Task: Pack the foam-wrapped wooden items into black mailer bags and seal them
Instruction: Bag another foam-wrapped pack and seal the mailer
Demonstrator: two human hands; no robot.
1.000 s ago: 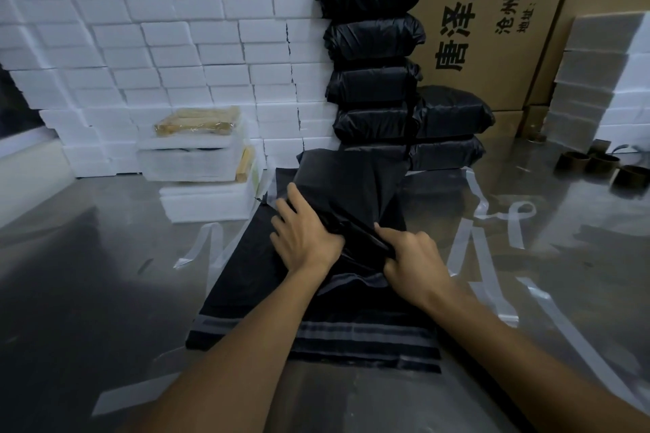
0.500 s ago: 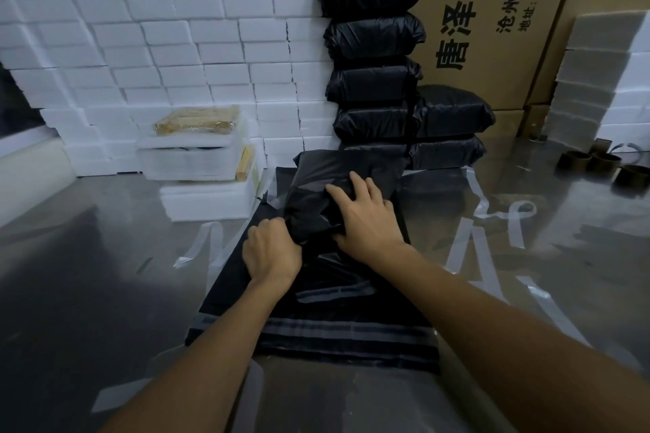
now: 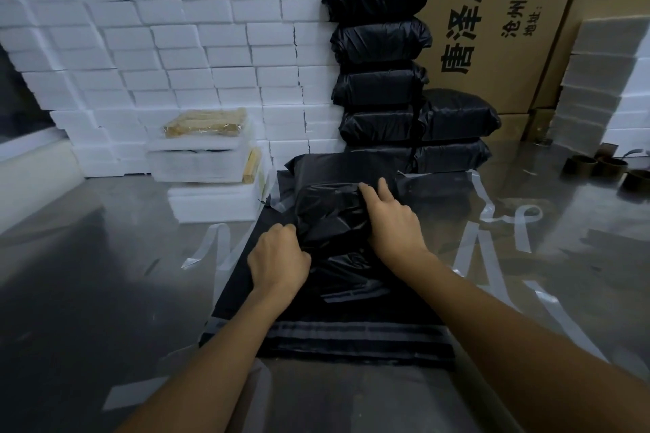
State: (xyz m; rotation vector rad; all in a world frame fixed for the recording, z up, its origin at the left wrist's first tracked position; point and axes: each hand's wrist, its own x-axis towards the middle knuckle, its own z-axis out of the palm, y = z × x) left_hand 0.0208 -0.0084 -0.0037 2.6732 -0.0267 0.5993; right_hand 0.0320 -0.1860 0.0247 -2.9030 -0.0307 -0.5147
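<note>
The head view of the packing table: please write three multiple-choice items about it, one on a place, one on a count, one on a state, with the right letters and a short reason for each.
1. Where is the tall stack of filled black mailer bags?
A. right of the wall of white foam blocks
B. left of that wall
C. at the near table edge

2. How many filled bags make the tall stack?
A. two
B. five
C. nine

3. What is the right hand doing?
A. hanging idle
B. holding a tape roll
C. pressing with straight fingers on the black mailer bag being packed

Answers:
1 A, the stack stands against the wall's right end.
2 B, five bundles lie one upon another.
3 C, its fingers lie on the bag, while the left hand grips the bag's left side.
</note>
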